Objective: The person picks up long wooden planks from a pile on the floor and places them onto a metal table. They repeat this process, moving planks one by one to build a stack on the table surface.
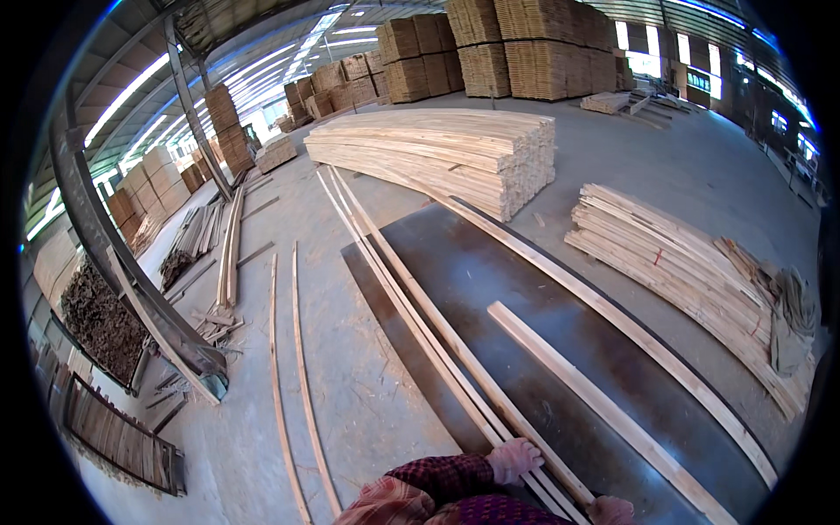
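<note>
The thin wooden strips [442, 354] run forward beneath your left hand [514, 459], which grasps them, and close by your right hand [611, 510], whose cropped grip I can't tell.

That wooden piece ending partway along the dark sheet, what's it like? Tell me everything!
The wooden piece is long and pale, with a squared-off far end. It lies flat on the dark sheet, slanting from near the middle of the picture down to the lower right, where the picture's edge cuts it off. A longer board lies apart on its right. Neither the left hand nor the right hand visibly touches it.
</note>
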